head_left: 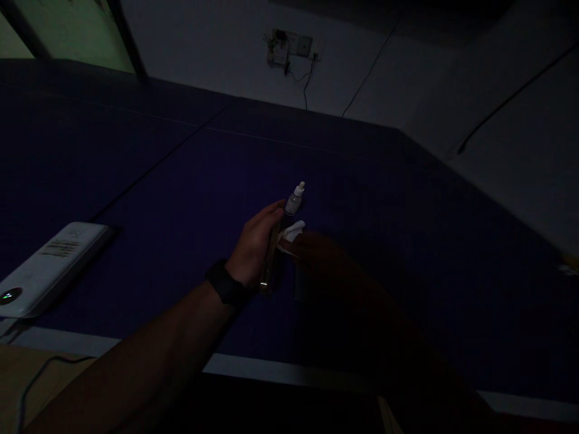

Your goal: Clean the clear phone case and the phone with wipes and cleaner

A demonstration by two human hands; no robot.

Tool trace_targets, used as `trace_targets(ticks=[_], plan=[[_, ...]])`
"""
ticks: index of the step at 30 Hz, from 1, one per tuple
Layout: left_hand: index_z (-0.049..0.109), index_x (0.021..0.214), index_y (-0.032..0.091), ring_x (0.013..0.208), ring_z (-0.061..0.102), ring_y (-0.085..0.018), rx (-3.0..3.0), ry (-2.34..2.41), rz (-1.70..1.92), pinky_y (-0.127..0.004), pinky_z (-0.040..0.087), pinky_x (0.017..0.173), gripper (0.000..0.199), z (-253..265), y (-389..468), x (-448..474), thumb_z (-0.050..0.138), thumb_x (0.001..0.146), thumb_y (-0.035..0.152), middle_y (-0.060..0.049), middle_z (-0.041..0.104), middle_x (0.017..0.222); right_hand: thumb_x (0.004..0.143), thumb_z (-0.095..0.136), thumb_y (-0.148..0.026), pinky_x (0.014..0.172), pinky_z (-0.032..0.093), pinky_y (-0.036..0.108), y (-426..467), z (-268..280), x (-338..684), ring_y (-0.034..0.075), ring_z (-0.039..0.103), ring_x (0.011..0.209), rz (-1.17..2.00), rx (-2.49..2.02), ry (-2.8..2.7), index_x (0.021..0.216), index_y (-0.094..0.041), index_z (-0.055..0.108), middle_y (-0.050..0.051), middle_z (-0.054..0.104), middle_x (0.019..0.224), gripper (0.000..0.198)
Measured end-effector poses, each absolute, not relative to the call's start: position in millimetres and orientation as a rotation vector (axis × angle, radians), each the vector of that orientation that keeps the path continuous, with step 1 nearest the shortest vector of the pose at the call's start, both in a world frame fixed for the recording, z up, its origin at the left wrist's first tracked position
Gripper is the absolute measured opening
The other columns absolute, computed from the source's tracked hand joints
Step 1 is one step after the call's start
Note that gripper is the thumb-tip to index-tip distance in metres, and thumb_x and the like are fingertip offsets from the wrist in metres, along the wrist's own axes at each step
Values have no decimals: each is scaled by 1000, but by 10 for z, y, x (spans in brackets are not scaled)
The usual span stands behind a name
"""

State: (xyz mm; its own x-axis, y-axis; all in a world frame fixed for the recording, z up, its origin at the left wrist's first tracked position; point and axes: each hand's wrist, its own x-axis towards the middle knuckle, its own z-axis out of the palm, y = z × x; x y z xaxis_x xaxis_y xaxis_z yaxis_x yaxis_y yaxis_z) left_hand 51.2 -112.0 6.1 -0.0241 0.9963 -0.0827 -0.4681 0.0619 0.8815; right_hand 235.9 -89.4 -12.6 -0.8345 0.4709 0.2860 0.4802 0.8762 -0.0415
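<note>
My left hand (pixel 260 238), with a black watch on its wrist, is closed around a slim, phone-like object (pixel 270 259). That object is tilted up nearly edge-on, and its lower end catches some light. My right hand (pixel 312 248) is in deep shadow and pinches a crumpled white tissue (pixel 292 232) against or very near the object's right side. Whether the two touch is hard to make out. Just beyond the left fingertips a small dropper bottle (pixel 294 201) with a white cap stands on the dark blue tabletop (pixel 217 181).
A white power bank (pixel 58 259) with a lit display lies at the left, a cable below it. Below the right hand, a dark flat rectangle (pixel 302 286) shows faintly. Wall sockets (pixel 292 45) with plugs and cords are at the back. The room is very dim.
</note>
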Motion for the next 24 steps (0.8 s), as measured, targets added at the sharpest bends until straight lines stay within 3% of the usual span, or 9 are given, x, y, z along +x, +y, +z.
trace_targets(ticks=[5,9,14,20,24], plan=[[79,123,19,106,72,-28,838,970,1372,-39,53,92,41,3,-1145,554,71,90,42,-8,80,110,99,61,-9,96,60,39,-859,-118,2388,24,74,108,37,-465,-2754,123,-21,78,11,81,116,32],[80,124,19,126,67,-31,893,935,1411,-39,51,102,41,34,-1162,566,71,91,40,-9,79,126,100,60,-9,90,63,40,-861,-96,2389,24,76,97,21,-639,-2669,116,-19,79,12,82,106,27],[82,120,18,119,70,-33,852,1016,1379,-40,54,94,42,22,-1151,562,75,86,42,-9,82,114,95,66,-9,101,61,43,-912,-70,2347,26,74,115,133,-462,-2787,120,-25,79,9,82,120,33],[84,116,19,136,63,-33,893,969,1442,-41,48,110,36,25,-1133,559,77,86,38,-8,77,136,99,62,-7,92,63,39,-882,-107,2339,24,77,101,40,-628,-2669,117,-20,79,11,82,112,28],[85,112,18,136,62,-37,865,1016,1456,-43,52,104,34,29,-1134,557,78,85,38,-9,81,125,98,65,-10,97,62,41,-867,-133,2355,24,75,109,115,-443,-2739,119,-22,79,10,82,117,29]])
